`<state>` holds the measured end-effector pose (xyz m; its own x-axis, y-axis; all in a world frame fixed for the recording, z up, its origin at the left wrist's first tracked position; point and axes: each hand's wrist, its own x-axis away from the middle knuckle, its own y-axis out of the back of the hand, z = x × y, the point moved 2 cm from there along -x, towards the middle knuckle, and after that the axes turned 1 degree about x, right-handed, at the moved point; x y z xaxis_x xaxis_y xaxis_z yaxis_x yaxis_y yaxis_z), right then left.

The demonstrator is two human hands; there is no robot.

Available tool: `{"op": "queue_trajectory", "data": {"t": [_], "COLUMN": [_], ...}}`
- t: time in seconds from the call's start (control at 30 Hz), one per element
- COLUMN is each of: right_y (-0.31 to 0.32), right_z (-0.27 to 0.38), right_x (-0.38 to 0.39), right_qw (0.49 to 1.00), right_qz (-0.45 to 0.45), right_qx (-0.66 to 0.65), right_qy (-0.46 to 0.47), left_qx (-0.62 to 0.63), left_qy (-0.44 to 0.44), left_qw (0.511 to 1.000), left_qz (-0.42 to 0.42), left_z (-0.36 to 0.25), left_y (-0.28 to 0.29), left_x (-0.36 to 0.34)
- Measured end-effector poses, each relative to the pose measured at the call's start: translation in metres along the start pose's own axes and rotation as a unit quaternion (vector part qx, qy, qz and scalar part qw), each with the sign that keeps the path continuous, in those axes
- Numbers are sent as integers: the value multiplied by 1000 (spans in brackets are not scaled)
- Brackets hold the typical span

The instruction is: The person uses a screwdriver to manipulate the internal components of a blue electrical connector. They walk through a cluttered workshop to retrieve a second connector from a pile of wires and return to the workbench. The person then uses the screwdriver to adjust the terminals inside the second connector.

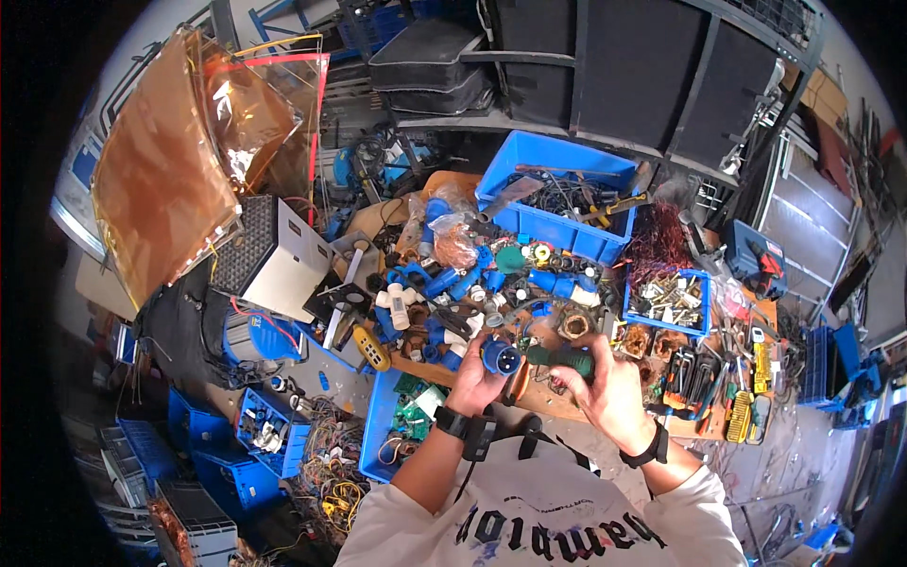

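My left hand (pixel 477 383) grips a round blue industrial plug (pixel 503 356), its pin face turned up toward me. Just to its right, my right hand (pixel 605 392) holds a dark green cylindrical tool (pixel 557 355), likely a screwdriver, pointing left at the plug; I cannot tell whether the two touch. Below and around them, the cluttered wooden bench (pixel 416 370) bears blue and white fittings (pixel 397 302) and a brass-coloured ring (pixel 574 325).
Blue bins of tools (pixel 557 241), metal hardware (pixel 666 300) and green boards (pixel 411 425) surround my hands. A yellow remote (pixel 371 347) lies left. Hand tools (pixel 694 383) lie right. Translucent amber sheets (pixel 161 170) and a white box (pixel 269 260) stand left; tangled cables (pixel 340 501) hang lower left.
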<state>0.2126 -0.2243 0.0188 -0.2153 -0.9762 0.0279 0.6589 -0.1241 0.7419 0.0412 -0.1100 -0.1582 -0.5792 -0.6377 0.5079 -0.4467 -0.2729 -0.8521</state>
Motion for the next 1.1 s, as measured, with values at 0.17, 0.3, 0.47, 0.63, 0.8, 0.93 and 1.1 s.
{"op": "queue_trajectory", "data": {"t": [0.17,0.3,0.47,0.63,0.8,0.93,1.1], "right_y": [6,6,-1,-19,-25,-25,-35], "right_z": [7,7,11,7,27,55,89], "right_x": [-1,0,-2,-9,-20,-28,-42], "right_qw": [963,953,970,962,940,930,918], "right_qz": [-70,-55,-47,-92,-147,-145,-71], "right_qx": [17,49,-58,-174,-175,-165,-149], "right_qy": [258,295,232,190,254,294,361], "left_qx": [-3,10,34,10,58,96,75], "left_qy": [-11,-5,3,0,22,34,70], "left_qw": [999,1000,999,1000,998,994,993], "left_qz": [30,-20,-11,4,25,37,58], "left_z": [-9,-12,-16,-16,-30,-45,-66], "left_y": [12,8,-3,-11,-7,-5,-9], "left_x": [-6,-4,-2,2,7,11,19]}}
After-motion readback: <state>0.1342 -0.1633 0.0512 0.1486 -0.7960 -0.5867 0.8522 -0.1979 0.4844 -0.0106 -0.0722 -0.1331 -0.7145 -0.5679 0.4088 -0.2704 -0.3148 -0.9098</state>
